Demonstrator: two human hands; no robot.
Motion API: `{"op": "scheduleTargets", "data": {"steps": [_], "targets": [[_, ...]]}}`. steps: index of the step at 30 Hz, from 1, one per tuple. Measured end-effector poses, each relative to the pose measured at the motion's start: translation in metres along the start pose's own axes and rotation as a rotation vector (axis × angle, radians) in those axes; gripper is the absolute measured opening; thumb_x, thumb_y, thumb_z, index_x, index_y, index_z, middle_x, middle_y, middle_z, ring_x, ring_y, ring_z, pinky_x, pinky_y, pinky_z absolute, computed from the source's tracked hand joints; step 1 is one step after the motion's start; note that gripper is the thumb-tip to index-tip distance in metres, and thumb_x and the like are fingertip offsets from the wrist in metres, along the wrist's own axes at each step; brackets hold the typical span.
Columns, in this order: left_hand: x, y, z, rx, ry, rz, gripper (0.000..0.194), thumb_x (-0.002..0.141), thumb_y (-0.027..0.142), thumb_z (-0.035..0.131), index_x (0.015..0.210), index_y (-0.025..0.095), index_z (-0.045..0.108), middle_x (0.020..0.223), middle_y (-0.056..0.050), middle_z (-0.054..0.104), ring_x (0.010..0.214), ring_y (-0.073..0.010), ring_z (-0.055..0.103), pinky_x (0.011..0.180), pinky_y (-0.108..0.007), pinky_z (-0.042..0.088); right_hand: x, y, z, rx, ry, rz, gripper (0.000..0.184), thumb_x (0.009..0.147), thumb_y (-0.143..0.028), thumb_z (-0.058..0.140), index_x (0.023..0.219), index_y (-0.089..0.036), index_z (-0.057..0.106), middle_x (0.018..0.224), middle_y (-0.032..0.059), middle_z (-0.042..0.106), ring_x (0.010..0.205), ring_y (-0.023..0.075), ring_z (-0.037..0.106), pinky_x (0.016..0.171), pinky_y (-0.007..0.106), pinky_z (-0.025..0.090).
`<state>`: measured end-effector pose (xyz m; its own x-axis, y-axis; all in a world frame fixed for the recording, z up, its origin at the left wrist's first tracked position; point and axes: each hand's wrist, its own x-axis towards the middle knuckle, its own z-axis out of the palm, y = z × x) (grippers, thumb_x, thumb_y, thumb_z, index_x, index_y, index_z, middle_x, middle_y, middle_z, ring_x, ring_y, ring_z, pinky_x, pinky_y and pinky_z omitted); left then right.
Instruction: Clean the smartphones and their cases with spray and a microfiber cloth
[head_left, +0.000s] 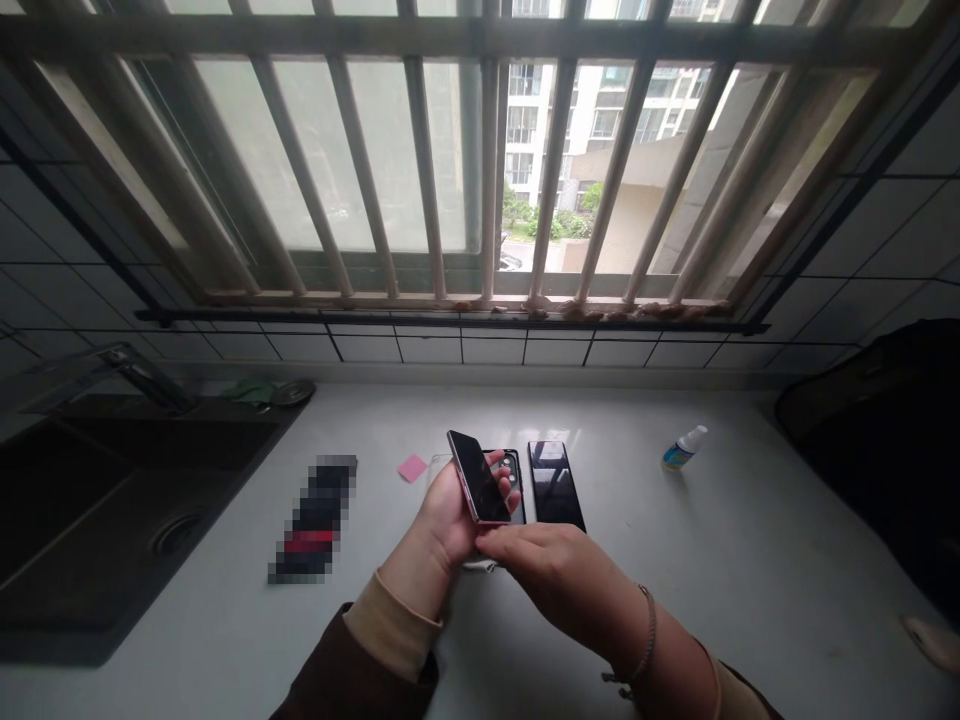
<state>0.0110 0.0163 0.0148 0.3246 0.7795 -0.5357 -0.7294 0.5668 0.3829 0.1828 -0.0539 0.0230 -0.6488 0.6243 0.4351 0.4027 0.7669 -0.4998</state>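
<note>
My left hand (444, 515) is wrapped round a smartphone (478, 485), which is tilted with its dark screen up and has a reddish edge. My right hand (551, 560) is at the phone's lower end, its fingers bent together; what they hold, if anything, is hidden. Beneath the hands lies a dark-rimmed phone or phone case (512, 468) with round camera openings, mostly covered. A bit of white material (480, 567) shows below my left palm. Just right of the hands a second smartphone (555, 482) lies flat, its glossy dark screen reflecting the window.
A pink square of paper (412, 468) lies left of the hands, and farther left is a pixelated dark item (313, 520). A small white-capped bottle (684, 450) stands at the right. The dark sink (247, 470) borders the counter (637, 620) on the left; a black bulky object (870, 440) is far right.
</note>
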Motion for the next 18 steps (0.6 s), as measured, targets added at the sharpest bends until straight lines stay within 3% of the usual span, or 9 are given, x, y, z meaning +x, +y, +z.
{"op": "scheduleTargets", "data": {"steps": [2,5,8,12,15,18], "targets": [[-0.002,-0.002,0.0,0.009,-0.025,0.025,0.028,0.1,0.032,0.057,0.117,0.012,0.065,0.081,-0.008,0.07,0.061,-0.0169,0.068,0.063,-0.034,0.061,-0.002,-0.001,-0.006,0.068,-0.02,0.043,0.03,0.105,-0.013,0.052,0.124,-0.025,0.072,0.101,0.0012,0.081,0.084,0.0158,0.077,0.079,0.026,0.063],[-0.004,-0.002,0.001,0.024,0.033,0.099,0.028,0.098,0.042,0.064,0.106,0.015,0.064,0.077,-0.005,0.069,0.057,-0.0159,0.066,0.055,-0.029,0.058,-0.004,0.0,-0.017,0.303,0.041,0.214,0.025,0.107,-0.025,0.053,0.116,-0.024,0.076,0.089,0.0005,0.079,0.075,0.015,0.074,0.073,0.025,0.061],[-0.006,-0.003,0.004,0.068,0.074,0.171,0.032,0.093,0.036,0.074,0.113,0.014,0.063,0.089,-0.012,0.076,0.071,-0.0218,0.074,0.071,-0.037,0.064,-0.004,0.006,-0.025,0.629,0.196,0.458,0.032,0.107,-0.041,0.054,0.114,-0.02,0.077,0.093,0.004,0.079,0.082,0.0184,0.075,0.075,0.029,0.064],[-0.01,-0.004,0.009,0.084,-0.043,0.136,0.041,0.096,0.032,0.068,0.13,0.009,0.061,0.114,-0.022,0.076,0.098,-0.031,0.077,0.09,-0.046,0.062,-0.002,0.018,-0.026,0.955,0.369,0.636,0.045,0.104,-0.053,0.056,0.129,-0.019,0.072,0.12,0.0111,0.078,0.106,0.0279,0.077,0.086,0.042,0.067],[-0.016,-0.003,0.011,0.074,-0.172,0.094,0.05,0.099,0.045,0.061,0.135,0.01,0.062,0.111,-0.021,0.076,0.097,-0.0315,0.076,0.091,-0.047,0.06,0.0,0.023,-0.025,0.969,0.468,0.628,0.046,0.104,-0.052,0.056,0.13,-0.018,0.071,0.126,0.0148,0.077,0.113,0.0316,0.075,0.091,0.047,0.066],[-0.022,-0.006,0.011,0.119,-0.275,-0.033,0.068,0.098,0.067,0.048,0.139,0.014,0.061,0.1,-0.018,0.076,0.087,-0.0315,0.075,0.085,-0.05,0.06,-0.003,0.025,-0.027,0.698,0.625,0.611,0.044,0.108,-0.049,0.049,0.128,-0.018,0.072,0.119,0.0134,0.079,0.107,0.029,0.078,0.089,0.043,0.067]]}}
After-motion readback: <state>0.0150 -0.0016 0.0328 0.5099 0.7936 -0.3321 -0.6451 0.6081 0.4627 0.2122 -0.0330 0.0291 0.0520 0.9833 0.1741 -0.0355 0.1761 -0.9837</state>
